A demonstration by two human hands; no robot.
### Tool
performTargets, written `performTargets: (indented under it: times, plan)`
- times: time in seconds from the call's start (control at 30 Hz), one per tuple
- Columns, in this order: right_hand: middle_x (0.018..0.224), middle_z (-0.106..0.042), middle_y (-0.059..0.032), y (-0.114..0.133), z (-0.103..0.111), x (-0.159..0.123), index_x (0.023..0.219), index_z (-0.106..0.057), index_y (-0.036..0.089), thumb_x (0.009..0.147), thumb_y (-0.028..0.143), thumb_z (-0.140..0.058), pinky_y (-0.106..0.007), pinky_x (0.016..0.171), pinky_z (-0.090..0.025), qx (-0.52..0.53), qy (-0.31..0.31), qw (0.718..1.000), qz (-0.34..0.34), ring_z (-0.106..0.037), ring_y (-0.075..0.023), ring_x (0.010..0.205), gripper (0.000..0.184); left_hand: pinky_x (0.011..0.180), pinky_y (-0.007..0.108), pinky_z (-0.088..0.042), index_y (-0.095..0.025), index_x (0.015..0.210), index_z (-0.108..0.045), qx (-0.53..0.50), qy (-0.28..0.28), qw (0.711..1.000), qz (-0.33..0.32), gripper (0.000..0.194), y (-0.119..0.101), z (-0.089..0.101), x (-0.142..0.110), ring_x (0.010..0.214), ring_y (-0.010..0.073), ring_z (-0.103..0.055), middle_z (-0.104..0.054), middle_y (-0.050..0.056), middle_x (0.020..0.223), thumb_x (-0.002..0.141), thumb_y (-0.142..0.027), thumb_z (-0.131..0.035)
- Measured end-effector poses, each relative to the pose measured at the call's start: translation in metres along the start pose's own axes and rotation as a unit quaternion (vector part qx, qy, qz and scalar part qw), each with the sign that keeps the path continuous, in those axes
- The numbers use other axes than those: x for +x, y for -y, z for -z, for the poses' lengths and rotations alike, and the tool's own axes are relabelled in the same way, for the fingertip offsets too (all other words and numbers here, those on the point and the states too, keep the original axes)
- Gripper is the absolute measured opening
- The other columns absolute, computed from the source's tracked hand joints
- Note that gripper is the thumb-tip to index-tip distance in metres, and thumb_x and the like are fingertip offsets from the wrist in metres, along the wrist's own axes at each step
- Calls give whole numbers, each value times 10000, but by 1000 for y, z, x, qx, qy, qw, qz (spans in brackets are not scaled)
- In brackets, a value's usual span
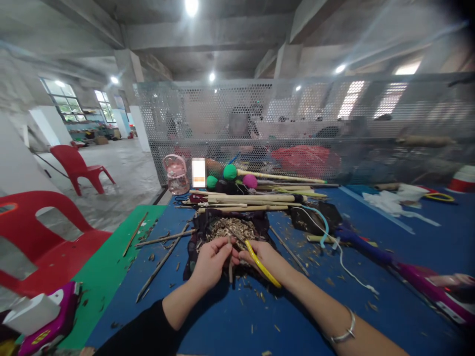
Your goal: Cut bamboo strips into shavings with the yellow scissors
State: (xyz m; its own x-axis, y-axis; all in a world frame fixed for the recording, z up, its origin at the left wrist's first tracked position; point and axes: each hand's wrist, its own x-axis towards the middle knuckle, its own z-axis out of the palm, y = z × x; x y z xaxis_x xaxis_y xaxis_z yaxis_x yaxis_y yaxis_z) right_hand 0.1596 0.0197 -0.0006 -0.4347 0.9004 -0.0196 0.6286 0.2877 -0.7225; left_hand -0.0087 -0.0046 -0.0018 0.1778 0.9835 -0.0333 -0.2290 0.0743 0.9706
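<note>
My left hand is closed, pinching a short brown dry stalk that points down between thumb and fingers. My right hand grips scissors with yellow handles, its fingers close to the same stalk. The scissors' blades are hard to make out against what lies behind. Both hands are over the near side of a dark patterned cloth, on which a heap of chopped stalk pieces lies. Longer dry sticks rest left of the cloth, and another stick lies to its right.
Pale peeled rods and green balls lie behind the cloth, before a perforated metal screen. A purple strap-like object and white cord lie right. Scraps dot the blue tabletop; a red chair stands left.
</note>
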Motion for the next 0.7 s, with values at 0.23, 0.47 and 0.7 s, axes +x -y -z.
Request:
performTargets:
  times: [0.23,0.47,0.7]
  plan:
    - [834,-612,-48,3,2,-6,963,-535,189,681,497,-612,-242,618,-371,-73,-65,995,-14,-535,-165,702,425,534,203,-452,-135,818,-568,-27,-1,1000,14,351,5,2,5,531,85,-553,-594,6,655,692,-459,-613]
    - [887,-595,-66,8,1,-9,951,-527,175,641,530,-640,-263,662,-378,-91,-72,993,-2,-545,-190,782,485,508,202,-441,-142,859,-532,-3,6,1000,25,389,8,0,4,503,84,-531,-581,-9,620,676,-473,-622]
    - [866,-594,-67,3,-9,-5,888,-507,178,676,545,-606,-258,642,-364,-123,-125,984,-16,-543,-181,748,435,597,232,-459,-155,761,-531,45,38,998,-25,282,15,2,2,602,112,-553,-593,9,678,768,-437,-533]
